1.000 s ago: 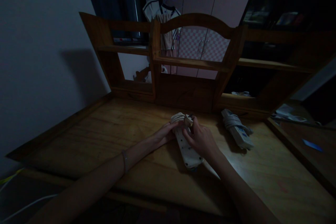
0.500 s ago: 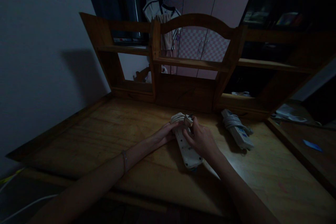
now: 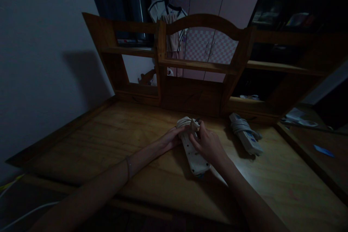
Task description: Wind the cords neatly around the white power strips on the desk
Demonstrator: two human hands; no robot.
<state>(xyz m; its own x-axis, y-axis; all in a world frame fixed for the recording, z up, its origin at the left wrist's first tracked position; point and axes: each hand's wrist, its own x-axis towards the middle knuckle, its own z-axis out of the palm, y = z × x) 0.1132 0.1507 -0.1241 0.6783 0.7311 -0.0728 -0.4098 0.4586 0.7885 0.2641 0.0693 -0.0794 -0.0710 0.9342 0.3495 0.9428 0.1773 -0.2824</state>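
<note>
A white power strip [image 3: 197, 161] is tilted over the wooden desk in front of me, its screw-dotted underside facing up. White cord [image 3: 184, 121] is wound round its far end. My left hand [image 3: 172, 138] grips the strip at that wound end from the left, thumb across the top. In my right hand [image 3: 208, 143], thumb and fingers are closed on the cord's plug [image 3: 194, 125], just above the strip. To the right lies a second white power strip [image 3: 248, 141] with grey-white cord wrapped round its middle.
A wooden shelf unit [image 3: 194, 66] rises along the desk's back edge. The white wall [image 3: 54, 61] borders the left side. At far right a blue card [image 3: 323, 150] lies on a lower brown surface. White cable [image 3: 32, 212] shows below the desk at lower left.
</note>
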